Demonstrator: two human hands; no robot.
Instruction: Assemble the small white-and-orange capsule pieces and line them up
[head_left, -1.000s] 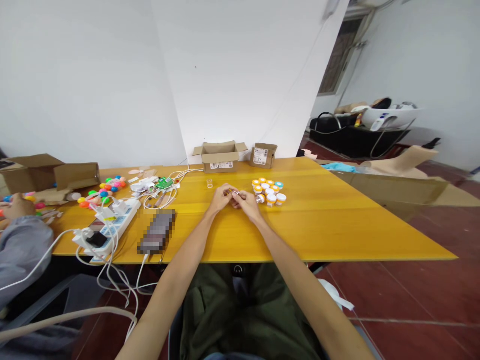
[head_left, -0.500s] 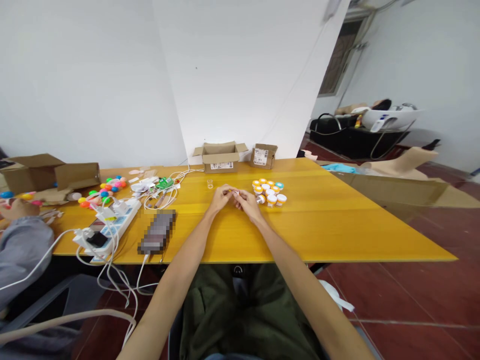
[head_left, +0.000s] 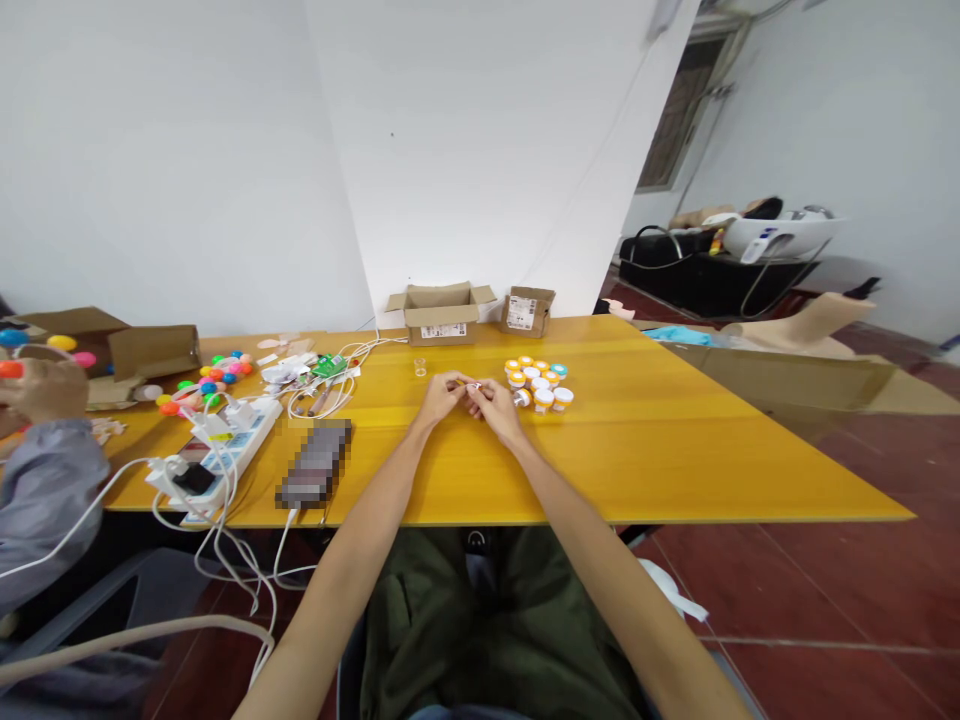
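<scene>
Over the middle of the table (head_left: 637,450), my left hand (head_left: 441,398) and my right hand (head_left: 493,406) meet at the fingertips. Both are closed in a pinch on a small white piece (head_left: 475,387), mostly hidden by the fingers and too small to name. Just right of my right hand stands a cluster of small round jars (head_left: 543,397) with white tops and orange rims; one has a teal rim (head_left: 559,371). A small clear cup (head_left: 420,367) stands upright beyond my left hand, apart from it.
Two cardboard boxes, one open (head_left: 441,320) and one smaller (head_left: 527,312), stand by the wall. To the left lie a phone (head_left: 315,465), a power strip (head_left: 240,450) with trailing cables, a green circuit board (head_left: 328,367) and coloured balls (head_left: 217,375). Another person's hand (head_left: 49,385) holds coloured balls.
My hands stay almost in place, and the white piece between my fingertips shows slightly more. At the far left, the other person's hand has risen with the coloured balls.
</scene>
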